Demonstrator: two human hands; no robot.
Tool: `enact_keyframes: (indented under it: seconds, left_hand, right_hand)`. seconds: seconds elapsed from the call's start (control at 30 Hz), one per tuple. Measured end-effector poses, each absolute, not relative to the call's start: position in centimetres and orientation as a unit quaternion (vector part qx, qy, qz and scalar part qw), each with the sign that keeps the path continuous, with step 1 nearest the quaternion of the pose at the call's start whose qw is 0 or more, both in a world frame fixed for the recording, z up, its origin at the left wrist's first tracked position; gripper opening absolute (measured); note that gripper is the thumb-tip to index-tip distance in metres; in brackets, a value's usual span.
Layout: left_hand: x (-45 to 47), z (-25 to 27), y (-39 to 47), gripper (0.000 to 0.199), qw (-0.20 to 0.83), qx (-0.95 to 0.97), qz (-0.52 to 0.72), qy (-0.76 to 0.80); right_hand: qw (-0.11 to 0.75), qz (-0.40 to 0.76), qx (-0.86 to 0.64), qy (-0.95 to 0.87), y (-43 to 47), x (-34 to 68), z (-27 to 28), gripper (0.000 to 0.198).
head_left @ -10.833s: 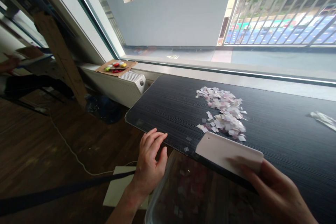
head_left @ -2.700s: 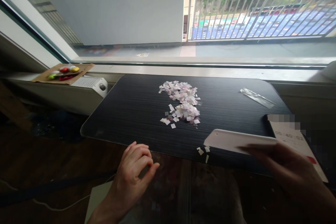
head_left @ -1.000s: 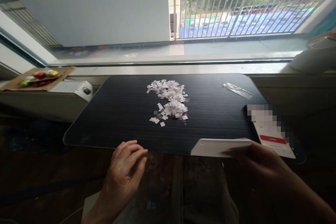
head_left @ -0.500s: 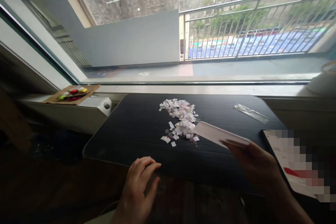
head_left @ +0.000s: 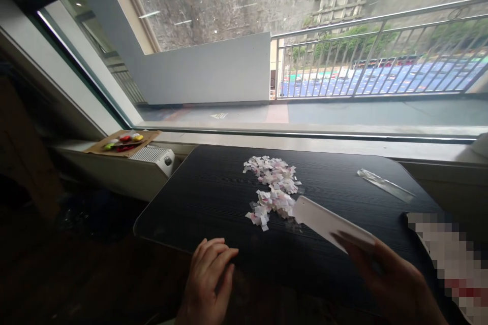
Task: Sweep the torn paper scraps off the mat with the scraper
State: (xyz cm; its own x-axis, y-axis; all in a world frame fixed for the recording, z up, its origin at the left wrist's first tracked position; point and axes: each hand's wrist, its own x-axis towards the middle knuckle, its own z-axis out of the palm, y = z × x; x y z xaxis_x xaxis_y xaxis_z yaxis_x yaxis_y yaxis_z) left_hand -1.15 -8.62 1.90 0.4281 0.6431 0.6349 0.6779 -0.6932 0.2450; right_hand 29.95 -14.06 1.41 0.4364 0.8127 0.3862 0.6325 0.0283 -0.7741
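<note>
A heap of small white and pale pink paper pieces [head_left: 277, 175] lies in the middle of the black table [head_left: 213, 198]. My right hand [head_left: 385, 269] grips a long, flat, whitish strip [head_left: 330, 223] with rounded corners and a small hole near its far end. That far end touches the right side of the lower clump of paper. At the table's front edge, my left hand [head_left: 213, 277] is open, its fingers stretched forward and the thumb apart, with nothing held.
A clear plastic wrapper [head_left: 385, 185] lies at the table's right. A flat item [head_left: 438, 249], partly pixelated, rests at the right edge. Cardboard [head_left: 95, 148] with colourful small things sits on the sill by a white radiator [head_left: 154, 156]. The window [head_left: 213, 76] stands behind.
The lower paper pieces have been pushed together into a tighter clump, with the strip still against them. The view has tilted, so everything sits lower and further right.
</note>
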Motion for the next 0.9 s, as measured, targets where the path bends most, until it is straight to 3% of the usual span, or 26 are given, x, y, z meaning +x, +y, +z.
enact_keyframes:
  seconds: [0.2,0.5,0.9]
  left_hand:
    - [0.1,2.5,-7.7,0.015,-0.017,-0.841,-0.357,-0.407]
    - [-0.4,2.9,-7.8,0.011,-0.061,-0.821,-0.349,-0.448]
    - [-1.2,2.3,-8.5,0.031,-0.048,-0.787,-0.364,-0.496]
  right_hand:
    - [0.49,0.088,-0.677,-0.542,-14.4,28.9,1.5,0.025]
    - [0.502,0.248,-0.607,-0.564,-13.4,24.1,2.3,0.023]
    - [0.427,0.328,-0.594,-0.598,-14.3,24.4,3.5,0.02]
